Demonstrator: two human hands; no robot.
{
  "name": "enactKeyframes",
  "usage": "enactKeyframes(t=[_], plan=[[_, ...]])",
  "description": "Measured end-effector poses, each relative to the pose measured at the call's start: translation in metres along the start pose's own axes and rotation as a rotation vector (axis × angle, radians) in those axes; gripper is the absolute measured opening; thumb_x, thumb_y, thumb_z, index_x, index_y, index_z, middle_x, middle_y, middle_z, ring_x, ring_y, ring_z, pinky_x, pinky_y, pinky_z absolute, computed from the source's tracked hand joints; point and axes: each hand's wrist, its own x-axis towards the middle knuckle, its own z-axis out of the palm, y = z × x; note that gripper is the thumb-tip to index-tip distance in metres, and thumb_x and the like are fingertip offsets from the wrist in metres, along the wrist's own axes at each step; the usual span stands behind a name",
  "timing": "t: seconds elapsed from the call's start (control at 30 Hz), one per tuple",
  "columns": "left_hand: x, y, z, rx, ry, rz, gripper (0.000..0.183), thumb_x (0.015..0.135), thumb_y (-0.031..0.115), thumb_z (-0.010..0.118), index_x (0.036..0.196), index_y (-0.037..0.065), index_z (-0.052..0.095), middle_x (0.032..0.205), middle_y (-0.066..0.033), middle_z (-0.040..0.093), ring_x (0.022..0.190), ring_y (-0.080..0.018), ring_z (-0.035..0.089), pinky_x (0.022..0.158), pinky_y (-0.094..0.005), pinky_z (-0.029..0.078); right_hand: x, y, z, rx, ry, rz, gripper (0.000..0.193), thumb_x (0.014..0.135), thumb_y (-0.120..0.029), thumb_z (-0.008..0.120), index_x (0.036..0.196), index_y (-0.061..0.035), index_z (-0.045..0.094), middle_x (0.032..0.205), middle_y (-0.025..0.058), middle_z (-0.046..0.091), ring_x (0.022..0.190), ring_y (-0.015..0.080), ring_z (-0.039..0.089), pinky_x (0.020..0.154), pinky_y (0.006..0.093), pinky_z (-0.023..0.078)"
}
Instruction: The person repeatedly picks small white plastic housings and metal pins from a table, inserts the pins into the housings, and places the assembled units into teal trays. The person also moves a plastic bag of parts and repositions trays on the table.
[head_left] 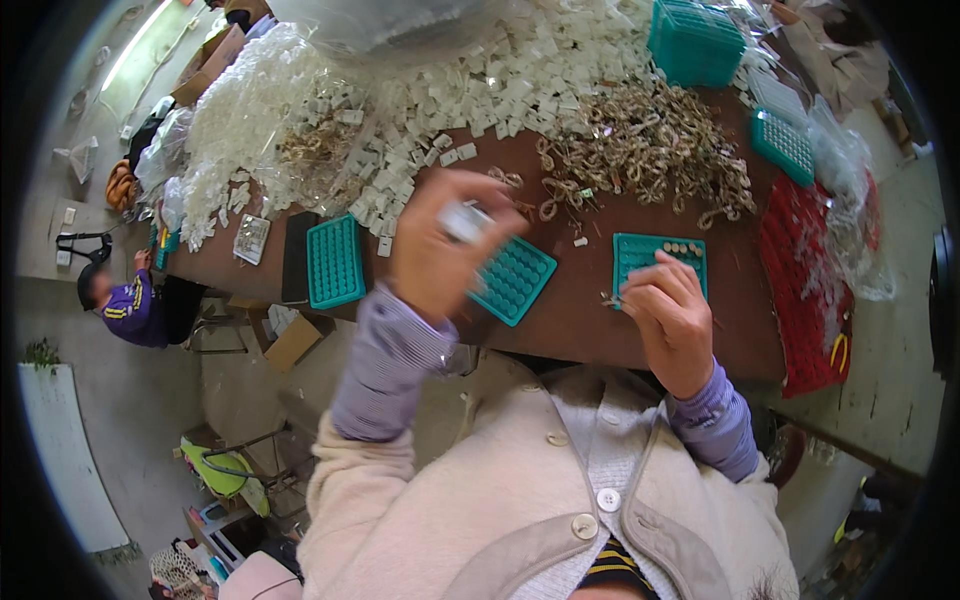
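the brown desk [575,325] runs across our view, and over its far part spreads a wide heap of white pieces [490,85]. nearer us, to the right, sits a smaller heap of brownish loops [650,140], tangled, so we would expect them to snag when lifted.

next in size come the green trays: a left tray [336,262], a middle tray [520,275] lying askew partly behind our left hand [435,245], and a right tray [630,246] under our right hand [675,320]. they look like thin, stiff plastic, light enough to skid if bumped; we would take one by two opposite rims.

our left fingers are blurred but curl around a white piece [463,221], holding it above the desk by the middle tray. we judge it light, hard and rather slick, best pinched by its side edges. our right fingers are bent and drawn close together at the near edge of the right tray.

smaller are the round beige pieces [683,247] at that tray's far right; they would likely roll, so fingertips on the sides suit them. smallest is a tiny shiny bit [609,300] by the right fingertips; we cannot tell whether they pinch it.
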Motion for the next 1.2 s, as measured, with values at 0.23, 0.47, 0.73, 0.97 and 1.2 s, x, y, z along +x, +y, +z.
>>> enactKeyframes(t=[0.23, 0.47, 0.73, 0.97, 1.2], plan=[[0.143, -0.059, -0.164, 1.134, 0.279, 0.201, 0.036, 0.092, 0.031, 0.084, 0.111, 0.005, 0.067, 0.114, -0.0127, 0.070, 0.094, -0.0228, 0.070, 0.079, -0.0354, 0.057, -0.020, 0.022, -0.014, 0.335, -0.021, 0.147, 0.010, 0.086, 0.007, 0.066, 0.094, 0.0002, 0.066, 0.080, 0.0119, 0.062, 0.077, 0.0309, 0.063, 0.098, 0.0459, 0.052], [0.141, -0.079, -0.148, 1.248, 0.134, 0.208, 0.035, 0.096, 0.029, 0.075, 0.122, 0.006, 0.068, 0.124, -0.0183, 0.066, 0.118, -0.0397, 0.062, 0.102, -0.0462, 0.050, -0.031, 0.022, -0.022, 0.672, -0.055, 0.583, 0.012, 0.088, 0.010, 0.066, 0.097, 0.0012, 0.064, 0.090, 0.0115, 0.066, 0.084, 0.0265, 0.064, 0.094, 0.0412, 0.052], [0.109, -0.112, -0.021, 0.971, -0.211, 0.383, 0.027, 0.092, 0.021, 0.077, 0.116, 0.010, 0.072, 0.116, -0.0129, 0.068, 0.104, -0.0350, 0.067, 0.091, -0.0461, 0.054, -0.021, 0.016, -0.015, 0.649, -0.028, 0.298, 0.011, 0.089, 0.009, 0.065, 0.096, 0.0003, 0.066, 0.102, 0.0133, 0.072, 0.098, 0.0276, 0.068, 0.102, 0.0451, 0.051], [0.085, -0.068, -0.003, 0.660, -0.249, 0.263, 0.024, 0.092, 0.021, 0.075, 0.113, 0.008, 0.071, 0.119, -0.0114, 0.066, 0.108, -0.0321, 0.065, 0.092, -0.0434, 0.054, -0.003, -0.007, -0.020, 0.431, 0.007, 0.159, 0.012, 0.089, 0.009, 0.066, 0.097, -0.0002, 0.066, 0.119, 0.0164, 0.075, 0.099, 0.0291, 0.069, 0.097, 0.0418, 0.051], [-0.035, 0.016, 0.050, -0.151, -0.488, 0.106, 0.031, 0.091, 0.009, 0.077, 0.120, 0.005, 0.067, 0.107, -0.0040, 0.061, 0.105, -0.0182, 0.062, 0.093, -0.0328, 0.051, 0.000, -0.020, 0.000, 0.521, -0.010, 0.064, 0.012, 0.092, 0.011, 0.066, 0.100, 0.0033, 0.063, 0.102, 0.0159, 0.070, 0.082, 0.0246, 0.066, 0.072, 0.0330, 0.052]])
